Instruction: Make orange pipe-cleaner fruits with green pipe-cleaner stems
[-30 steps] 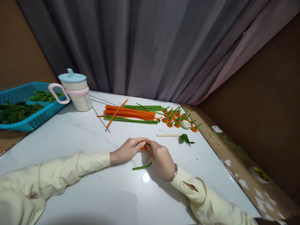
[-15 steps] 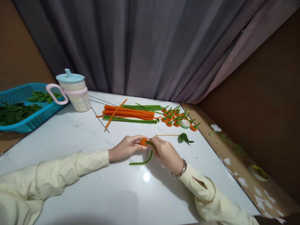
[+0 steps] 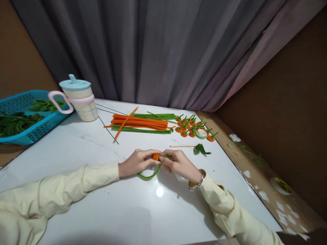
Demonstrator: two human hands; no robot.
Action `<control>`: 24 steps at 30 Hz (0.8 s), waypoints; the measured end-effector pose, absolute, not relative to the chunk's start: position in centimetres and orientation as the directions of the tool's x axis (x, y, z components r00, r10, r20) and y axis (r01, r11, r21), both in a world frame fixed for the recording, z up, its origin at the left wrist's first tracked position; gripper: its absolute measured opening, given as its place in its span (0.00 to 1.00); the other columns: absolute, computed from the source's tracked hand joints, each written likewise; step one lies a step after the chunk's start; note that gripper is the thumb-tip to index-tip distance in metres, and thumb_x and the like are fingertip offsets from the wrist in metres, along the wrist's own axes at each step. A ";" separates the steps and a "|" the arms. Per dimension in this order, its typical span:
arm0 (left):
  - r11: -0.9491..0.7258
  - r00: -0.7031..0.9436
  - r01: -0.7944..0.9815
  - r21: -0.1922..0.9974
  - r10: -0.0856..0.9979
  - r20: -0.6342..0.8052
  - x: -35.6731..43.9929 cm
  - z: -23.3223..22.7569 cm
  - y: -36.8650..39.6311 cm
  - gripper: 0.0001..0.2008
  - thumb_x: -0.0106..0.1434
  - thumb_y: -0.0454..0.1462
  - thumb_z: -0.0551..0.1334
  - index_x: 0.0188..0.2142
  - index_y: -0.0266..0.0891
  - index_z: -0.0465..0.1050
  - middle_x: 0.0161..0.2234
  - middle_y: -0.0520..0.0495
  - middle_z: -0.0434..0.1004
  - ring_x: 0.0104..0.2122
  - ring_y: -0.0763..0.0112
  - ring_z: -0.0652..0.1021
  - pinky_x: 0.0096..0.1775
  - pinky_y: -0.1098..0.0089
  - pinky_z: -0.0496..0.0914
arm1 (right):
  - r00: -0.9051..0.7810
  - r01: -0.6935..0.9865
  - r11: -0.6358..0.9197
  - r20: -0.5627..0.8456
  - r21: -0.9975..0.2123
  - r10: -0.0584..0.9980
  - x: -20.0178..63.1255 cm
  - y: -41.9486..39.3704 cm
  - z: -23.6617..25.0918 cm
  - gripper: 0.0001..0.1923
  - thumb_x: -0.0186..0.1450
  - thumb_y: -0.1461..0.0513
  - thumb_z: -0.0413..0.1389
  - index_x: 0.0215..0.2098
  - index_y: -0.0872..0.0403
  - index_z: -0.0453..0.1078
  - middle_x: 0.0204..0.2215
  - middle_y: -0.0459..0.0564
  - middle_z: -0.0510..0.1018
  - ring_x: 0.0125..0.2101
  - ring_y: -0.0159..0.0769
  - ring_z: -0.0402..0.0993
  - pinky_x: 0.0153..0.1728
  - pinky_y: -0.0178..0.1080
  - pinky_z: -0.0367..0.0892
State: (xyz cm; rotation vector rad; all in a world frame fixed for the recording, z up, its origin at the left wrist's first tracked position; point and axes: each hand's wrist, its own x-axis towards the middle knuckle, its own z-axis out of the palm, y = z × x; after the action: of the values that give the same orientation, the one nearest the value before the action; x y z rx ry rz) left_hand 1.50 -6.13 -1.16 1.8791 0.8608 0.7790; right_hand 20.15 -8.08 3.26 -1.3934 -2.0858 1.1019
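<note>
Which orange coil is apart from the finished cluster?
The orange coil pinched between the left hand and right hand; the others lie grouped at the table's far side.

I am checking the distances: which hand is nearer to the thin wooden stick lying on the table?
Right. The right hand lies just below the wooden stick; the left hand is farther left.

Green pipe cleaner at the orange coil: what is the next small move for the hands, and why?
Probably one more turn of the green pipe cleaner around the orange coil. The left hand pinches the coil while the right hand grips the green stem beside it, and the long green tail hangs in a loose loop down to the table, so slack remains to wind in.
</note>
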 end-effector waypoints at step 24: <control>0.295 0.720 -0.086 0.952 0.679 -0.145 1.6 -0.2 -4.7 0.19 0.57 0.49 0.63 0.31 0.33 0.71 0.25 0.50 0.70 0.27 0.72 0.73 0.34 0.68 0.70 | -0.852 0.397 0.839 0.489 0.371 0.187 21.9 -6.7 1.4 0.15 0.69 0.72 0.41 0.39 0.63 0.69 0.35 0.56 0.77 0.44 0.41 0.69 0.40 0.44 0.63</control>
State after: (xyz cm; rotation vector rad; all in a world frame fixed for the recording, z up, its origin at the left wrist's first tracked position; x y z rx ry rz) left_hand 1.65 -4.75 -0.25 1.1713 0.6013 0.5518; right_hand 21.91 -6.73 1.40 -0.4322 -2.5761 -0.6531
